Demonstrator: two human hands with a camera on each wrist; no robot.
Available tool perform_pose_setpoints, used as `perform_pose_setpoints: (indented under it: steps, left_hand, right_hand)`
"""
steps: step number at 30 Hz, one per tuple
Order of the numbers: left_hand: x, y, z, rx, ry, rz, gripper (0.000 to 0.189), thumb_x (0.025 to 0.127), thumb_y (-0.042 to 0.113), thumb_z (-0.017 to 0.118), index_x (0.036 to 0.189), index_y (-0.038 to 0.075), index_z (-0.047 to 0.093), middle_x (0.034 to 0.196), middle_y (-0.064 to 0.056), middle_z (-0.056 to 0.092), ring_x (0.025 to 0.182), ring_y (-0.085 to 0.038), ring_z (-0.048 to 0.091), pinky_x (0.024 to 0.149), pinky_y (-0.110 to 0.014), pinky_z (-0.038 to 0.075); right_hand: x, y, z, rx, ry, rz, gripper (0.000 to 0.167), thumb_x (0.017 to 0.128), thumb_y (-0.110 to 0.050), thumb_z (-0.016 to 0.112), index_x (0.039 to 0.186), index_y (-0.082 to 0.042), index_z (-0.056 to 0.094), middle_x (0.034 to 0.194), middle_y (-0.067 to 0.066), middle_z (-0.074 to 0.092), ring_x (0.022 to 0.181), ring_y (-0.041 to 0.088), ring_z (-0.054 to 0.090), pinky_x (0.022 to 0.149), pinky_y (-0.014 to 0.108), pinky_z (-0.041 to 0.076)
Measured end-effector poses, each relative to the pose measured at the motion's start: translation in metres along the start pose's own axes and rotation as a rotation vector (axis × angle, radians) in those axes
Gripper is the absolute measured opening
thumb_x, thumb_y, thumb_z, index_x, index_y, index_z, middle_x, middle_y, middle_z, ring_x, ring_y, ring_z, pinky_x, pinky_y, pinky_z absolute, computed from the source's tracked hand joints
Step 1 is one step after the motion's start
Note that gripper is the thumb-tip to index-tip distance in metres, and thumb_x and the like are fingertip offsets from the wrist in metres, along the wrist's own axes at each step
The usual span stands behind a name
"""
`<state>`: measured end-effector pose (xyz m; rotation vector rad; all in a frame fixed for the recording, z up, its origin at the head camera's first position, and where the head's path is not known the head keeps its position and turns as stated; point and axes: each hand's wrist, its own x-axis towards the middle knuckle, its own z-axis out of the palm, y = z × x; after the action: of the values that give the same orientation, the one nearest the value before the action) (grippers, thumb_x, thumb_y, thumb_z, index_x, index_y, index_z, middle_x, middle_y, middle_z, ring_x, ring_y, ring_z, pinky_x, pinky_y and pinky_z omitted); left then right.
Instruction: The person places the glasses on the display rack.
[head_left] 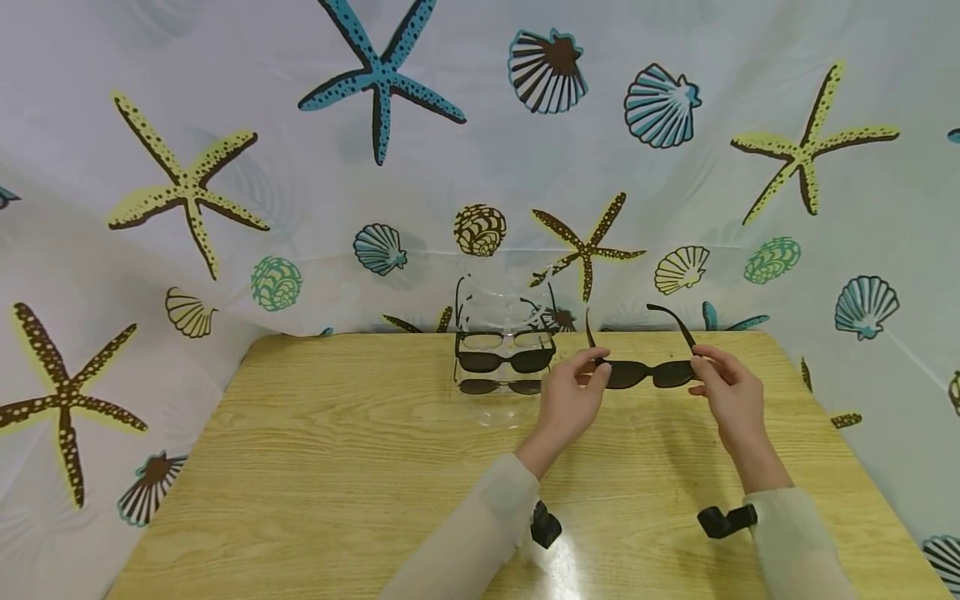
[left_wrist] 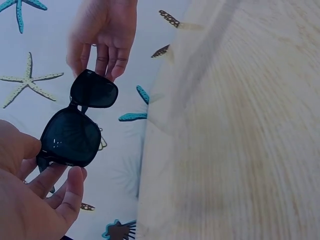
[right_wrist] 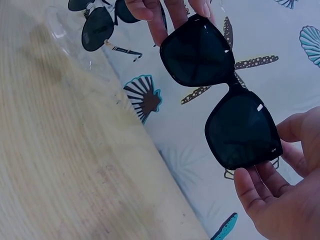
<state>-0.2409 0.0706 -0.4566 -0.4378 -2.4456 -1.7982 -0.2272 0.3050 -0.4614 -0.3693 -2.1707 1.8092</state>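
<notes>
A pair of black sunglasses [head_left: 649,374] with dark lenses is held up over the right part of the table, its two arms unfolded and pointing away. My left hand [head_left: 572,390] pinches it at the left hinge, and my right hand [head_left: 729,398] pinches the opposite hinge. In the right wrist view both dark lenses [right_wrist: 197,52] show fully between the two hands. Just left of my left hand stands a clear eyewear stand [head_left: 498,412] bearing several pairs, among them black-framed sunglasses [head_left: 495,362] and thin-framed sunglasses [head_left: 480,387] below them.
The wooden table [head_left: 300,467] reaches back to a white cloth [head_left: 450,167] printed with starfish and shells, which hangs behind it and at both sides. Clear-lens eyeglasses [head_left: 482,340] sit higher on the stand. A small black device [head_left: 726,522] is strapped at each wrist.
</notes>
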Motion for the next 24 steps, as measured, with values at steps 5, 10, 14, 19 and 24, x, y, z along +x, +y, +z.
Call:
perform_pose_setpoints:
  steps: [5,10,14,19,24]
  left_hand:
    - [0.000,0.009,-0.006,0.012,0.021,0.014,0.031,0.108,0.027,0.063,0.137,0.021,0.072,0.125,-0.006,0.076,0.112,-0.024,0.074,0.094,-0.040,0.061]
    - [0.002,0.016,-0.011,0.017,0.038,0.025,0.030,0.107,0.027,0.064,0.136,0.023,0.073,0.122,-0.004,0.078,0.109,-0.024,0.075,0.091,-0.041,0.062]
    - [0.004,0.023,-0.015,0.015,0.054,0.030,0.030,0.107,0.027,0.064,0.136,0.024,0.073,0.124,-0.004,0.078,0.109,-0.024,0.076,0.091,-0.042,0.062]
    - [0.006,0.032,-0.021,0.023,0.075,0.050,0.030,0.107,0.026,0.063,0.136,0.022,0.073,0.124,-0.005,0.077,0.109,-0.024,0.075,0.093,-0.041,0.061]
    - [0.009,0.039,-0.028,0.024,0.101,0.087,0.029,0.107,0.023,0.064,0.134,0.020,0.074,0.123,-0.005,0.077,0.108,-0.024,0.076,0.093,-0.042,0.061]
  right_hand:
    - [0.000,-0.008,0.001,0.031,-0.003,-0.023,0.041,0.106,-0.024,0.066,0.140,-0.002,0.064,0.097,-0.020,0.069,0.090,0.004,0.066,0.074,0.017,0.059]
    - [-0.002,-0.018,0.003,0.055,0.001,-0.051,0.040,0.105,-0.023,0.067,0.138,-0.002,0.066,0.094,-0.020,0.070,0.087,0.003,0.066,0.073,0.016,0.059]
    - [-0.003,-0.026,0.004,0.043,0.006,-0.075,0.040,0.106,-0.025,0.066,0.138,-0.003,0.067,0.098,-0.021,0.069,0.088,0.002,0.066,0.072,0.015,0.058]
    - [-0.004,-0.036,0.006,0.084,0.011,-0.083,0.038,0.105,-0.024,0.067,0.137,-0.004,0.068,0.100,-0.020,0.070,0.085,0.001,0.067,0.072,0.014,0.057]
    - [-0.005,-0.046,0.009,0.112,0.024,-0.086,0.034,0.104,-0.023,0.068,0.134,-0.007,0.070,0.098,-0.018,0.070,0.076,0.002,0.068,0.071,0.015,0.057]
